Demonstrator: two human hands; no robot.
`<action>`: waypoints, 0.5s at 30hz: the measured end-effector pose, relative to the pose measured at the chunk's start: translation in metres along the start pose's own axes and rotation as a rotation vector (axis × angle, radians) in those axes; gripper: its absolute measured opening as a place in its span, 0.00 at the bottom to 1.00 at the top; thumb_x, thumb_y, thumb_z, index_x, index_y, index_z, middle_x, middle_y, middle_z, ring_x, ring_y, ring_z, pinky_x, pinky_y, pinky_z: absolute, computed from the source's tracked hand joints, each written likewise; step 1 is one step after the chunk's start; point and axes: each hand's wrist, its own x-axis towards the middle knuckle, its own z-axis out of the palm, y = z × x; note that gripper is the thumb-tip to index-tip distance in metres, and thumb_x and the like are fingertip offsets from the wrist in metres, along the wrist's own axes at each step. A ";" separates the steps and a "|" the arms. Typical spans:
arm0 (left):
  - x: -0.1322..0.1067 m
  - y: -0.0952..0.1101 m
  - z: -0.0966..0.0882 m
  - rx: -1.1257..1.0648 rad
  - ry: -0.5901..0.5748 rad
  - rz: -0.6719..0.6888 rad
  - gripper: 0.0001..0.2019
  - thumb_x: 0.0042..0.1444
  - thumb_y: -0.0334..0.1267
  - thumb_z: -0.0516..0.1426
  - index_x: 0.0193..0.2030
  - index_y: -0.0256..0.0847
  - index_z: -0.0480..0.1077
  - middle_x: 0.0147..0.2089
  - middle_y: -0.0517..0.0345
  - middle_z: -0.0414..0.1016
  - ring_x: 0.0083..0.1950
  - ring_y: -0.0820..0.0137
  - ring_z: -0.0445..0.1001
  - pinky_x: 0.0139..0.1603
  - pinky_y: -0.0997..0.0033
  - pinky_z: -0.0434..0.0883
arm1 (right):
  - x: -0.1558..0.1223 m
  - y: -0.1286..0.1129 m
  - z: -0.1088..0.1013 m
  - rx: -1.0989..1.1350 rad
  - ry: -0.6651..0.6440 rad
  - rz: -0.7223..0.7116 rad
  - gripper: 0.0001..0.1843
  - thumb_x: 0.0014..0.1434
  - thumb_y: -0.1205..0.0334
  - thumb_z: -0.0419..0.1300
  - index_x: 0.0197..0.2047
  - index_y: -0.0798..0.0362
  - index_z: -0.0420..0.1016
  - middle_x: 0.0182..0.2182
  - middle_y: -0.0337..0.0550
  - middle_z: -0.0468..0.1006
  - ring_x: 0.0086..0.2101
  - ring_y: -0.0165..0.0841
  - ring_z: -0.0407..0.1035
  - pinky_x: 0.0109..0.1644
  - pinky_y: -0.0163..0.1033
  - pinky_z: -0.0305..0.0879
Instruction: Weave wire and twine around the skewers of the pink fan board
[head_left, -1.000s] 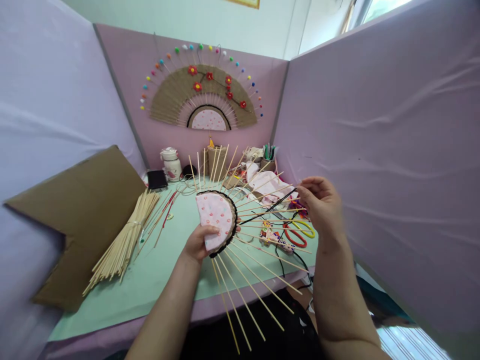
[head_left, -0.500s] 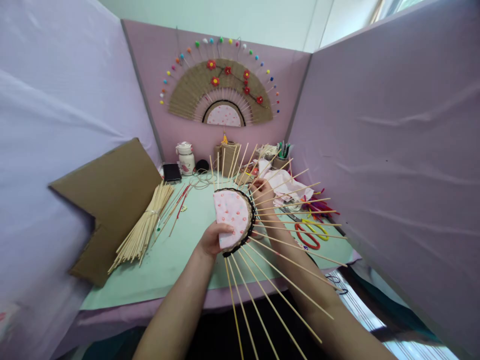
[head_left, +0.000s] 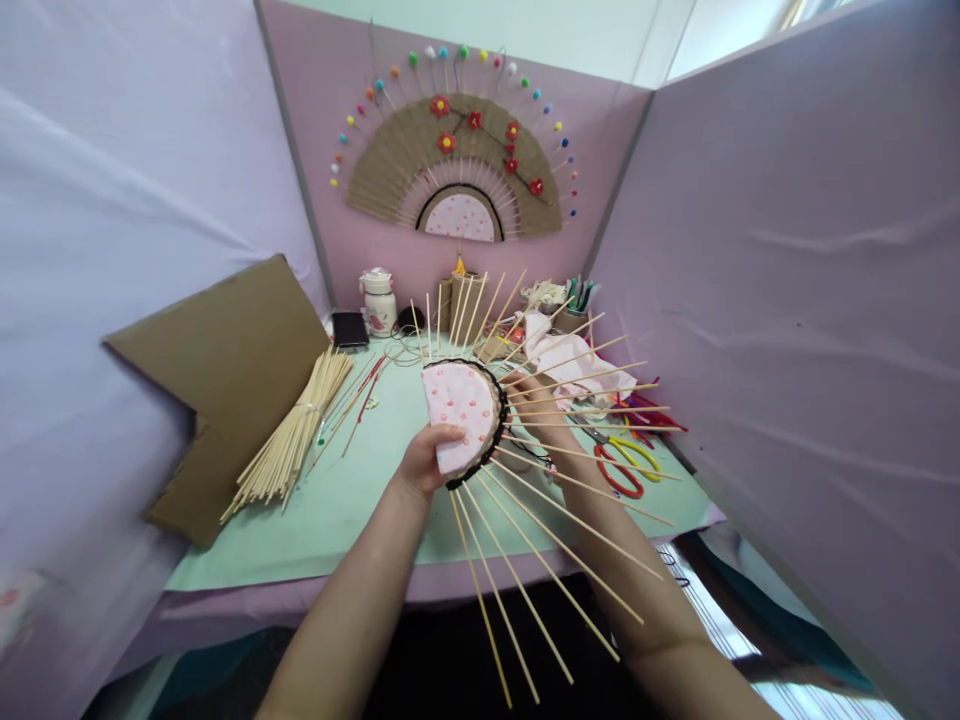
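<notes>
My left hand [head_left: 426, 462] is closed on a half-round pink flowered fabric piece [head_left: 461, 410] with a black trim, held upright over the table. Several thin wooden sticks [head_left: 555, 480] fan out from its edge towards the right and down. My right hand [head_left: 534, 400] reaches in behind the sticks, close to the trim at the upper right of the piece. Its fingers are bent, and the sticks hide what they touch.
On the green table [head_left: 337, 500] lie a bundle of sticks [head_left: 292, 440], red and yellow scissors [head_left: 622, 465] and pink cloth [head_left: 570, 365]. Brown cardboard [head_left: 217, 360] leans at the left. A finished fan [head_left: 457, 170] hangs on the back wall. Pink partitions enclose the table.
My right hand has moved from the far right, where it pinched a black cord, inwards to the piece's edge behind the sticks. The left hand kept its hold.
</notes>
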 end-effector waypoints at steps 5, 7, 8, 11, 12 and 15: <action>0.001 0.001 0.000 0.002 0.025 0.001 0.28 0.42 0.30 0.57 0.54 0.26 0.67 0.46 0.37 0.78 0.48 0.51 0.77 0.41 0.59 0.77 | -0.010 0.006 -0.019 0.145 -0.041 0.032 0.08 0.51 0.56 0.64 0.34 0.50 0.75 0.32 0.38 0.76 0.32 0.30 0.67 0.43 0.40 0.63; 0.001 0.000 -0.001 0.002 0.041 -0.003 0.29 0.42 0.30 0.57 0.55 0.26 0.66 0.45 0.37 0.78 0.47 0.51 0.77 0.41 0.59 0.77 | -0.014 0.003 -0.020 0.227 -0.094 0.078 0.09 0.48 0.57 0.65 0.33 0.51 0.75 0.32 0.37 0.76 0.30 0.28 0.66 0.40 0.38 0.63; 0.001 0.000 -0.001 0.001 0.050 -0.003 0.29 0.42 0.29 0.57 0.55 0.27 0.66 0.44 0.38 0.79 0.46 0.51 0.78 0.41 0.59 0.77 | -0.015 0.000 -0.019 0.251 -0.117 0.088 0.10 0.46 0.57 0.66 0.32 0.51 0.75 0.32 0.37 0.76 0.30 0.28 0.67 0.40 0.37 0.63; 0.001 -0.003 -0.002 0.003 0.072 0.000 0.30 0.41 0.27 0.57 0.56 0.27 0.66 0.41 0.40 0.80 0.43 0.53 0.79 0.38 0.62 0.77 | -0.019 -0.008 -0.013 0.306 -0.200 0.122 0.13 0.42 0.58 0.69 0.32 0.51 0.75 0.31 0.38 0.77 0.32 0.31 0.69 0.41 0.39 0.65; 0.001 -0.003 -0.003 0.008 0.073 -0.002 0.30 0.41 0.27 0.57 0.56 0.27 0.66 0.41 0.41 0.80 0.42 0.54 0.79 0.38 0.63 0.77 | -0.020 -0.011 -0.010 0.329 -0.224 0.138 0.13 0.41 0.58 0.69 0.32 0.51 0.74 0.30 0.38 0.77 0.32 0.32 0.70 0.40 0.39 0.65; 0.001 -0.004 -0.002 0.022 0.068 -0.004 0.31 0.41 0.26 0.57 0.56 0.27 0.65 0.40 0.41 0.80 0.41 0.55 0.79 0.38 0.63 0.77 | -0.021 -0.015 -0.006 0.376 -0.255 0.176 0.14 0.40 0.59 0.70 0.30 0.51 0.74 0.29 0.38 0.77 0.30 0.31 0.70 0.39 0.39 0.65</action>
